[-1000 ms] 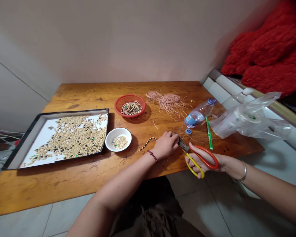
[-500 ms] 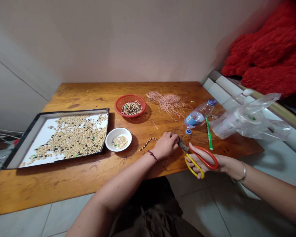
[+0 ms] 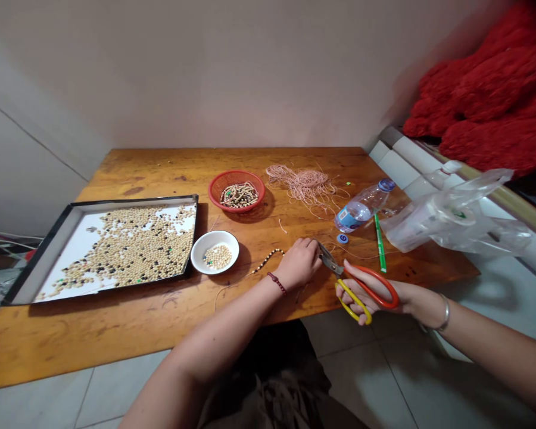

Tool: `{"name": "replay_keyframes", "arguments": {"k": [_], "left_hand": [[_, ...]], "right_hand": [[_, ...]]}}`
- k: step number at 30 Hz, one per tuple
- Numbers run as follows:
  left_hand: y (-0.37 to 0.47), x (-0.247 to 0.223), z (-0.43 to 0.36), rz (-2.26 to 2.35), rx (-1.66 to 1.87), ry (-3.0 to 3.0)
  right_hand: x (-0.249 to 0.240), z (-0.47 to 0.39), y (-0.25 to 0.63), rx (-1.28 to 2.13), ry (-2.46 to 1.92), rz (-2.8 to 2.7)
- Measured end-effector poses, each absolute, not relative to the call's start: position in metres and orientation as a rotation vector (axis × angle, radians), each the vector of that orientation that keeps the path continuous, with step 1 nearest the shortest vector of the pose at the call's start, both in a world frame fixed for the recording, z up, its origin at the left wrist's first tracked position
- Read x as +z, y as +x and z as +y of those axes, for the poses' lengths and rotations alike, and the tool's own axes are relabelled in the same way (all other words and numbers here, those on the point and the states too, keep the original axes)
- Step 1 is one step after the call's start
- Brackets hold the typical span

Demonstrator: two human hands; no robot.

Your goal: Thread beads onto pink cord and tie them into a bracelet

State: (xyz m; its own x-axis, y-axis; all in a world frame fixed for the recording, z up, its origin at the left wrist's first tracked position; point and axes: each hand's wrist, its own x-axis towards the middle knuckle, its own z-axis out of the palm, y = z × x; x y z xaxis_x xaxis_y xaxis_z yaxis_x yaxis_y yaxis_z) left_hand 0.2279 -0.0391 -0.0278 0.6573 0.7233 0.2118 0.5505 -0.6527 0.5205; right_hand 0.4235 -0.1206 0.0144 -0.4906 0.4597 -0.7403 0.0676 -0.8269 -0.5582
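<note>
My right hand [image 3: 360, 292] grips a pair of scissors [image 3: 332, 262] with one red and one yellow handle. The blades reach left to the fingertips of my left hand [image 3: 301, 261], and their tips are partly hidden there. Closed fingers on that left hand hold a beaded cord, though the exact pinch is out of sight. Cream and dark beads on this cord [image 3: 268, 260] trail out to the left along the table, ending in a bare length of thread. Beside it stands a white bowl [image 3: 198, 260] with loose beads.
A black-edged tray [image 3: 36, 271] of loose beads lies left. Behind are a red basket [image 3: 214, 193] with strung beads and a tangle of pink cord [image 3: 306, 183]. Rightward are a plastic bottle [image 3: 357, 211], blue cap [image 3: 342, 239], green strip [image 3: 379, 244] and plastic bag [image 3: 411, 229].
The scissors and my right hand have shifted very slightly to the right. My left hand and the beaded cord stay nearly where they were.
</note>
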Motion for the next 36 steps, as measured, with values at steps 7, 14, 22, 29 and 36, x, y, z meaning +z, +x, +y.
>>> {"name": "replay_keyframes", "arguments": {"k": [7,14,22,29,36], "left_hand": [[0.2271,-0.0296,-0.0395,0.977,0.54,2.461],[0.2261,-0.0311,-0.0377,0.942,0.569,2.473],[0.2268,-0.0332,-0.0384,0.921,0.615,2.486],[0.2278,-0.0342,-0.0382,0.918,0.633,2.504],[0.2284,-0.0337,-0.0381,0.946,0.567,2.523]], "right_hand": [[0.0141,-0.1231,0.4244,2.378,-1.431,-0.747],[0.0159,-0.1215,0.4225,2.389,-1.443,-0.707],[0.016,-0.1176,0.4201,2.429,-1.473,-0.705],[0.0114,-0.1185,0.4197,2.453,-1.459,-0.762],[0.0067,-0.1203,0.4188,2.416,-1.55,-0.734]]}}
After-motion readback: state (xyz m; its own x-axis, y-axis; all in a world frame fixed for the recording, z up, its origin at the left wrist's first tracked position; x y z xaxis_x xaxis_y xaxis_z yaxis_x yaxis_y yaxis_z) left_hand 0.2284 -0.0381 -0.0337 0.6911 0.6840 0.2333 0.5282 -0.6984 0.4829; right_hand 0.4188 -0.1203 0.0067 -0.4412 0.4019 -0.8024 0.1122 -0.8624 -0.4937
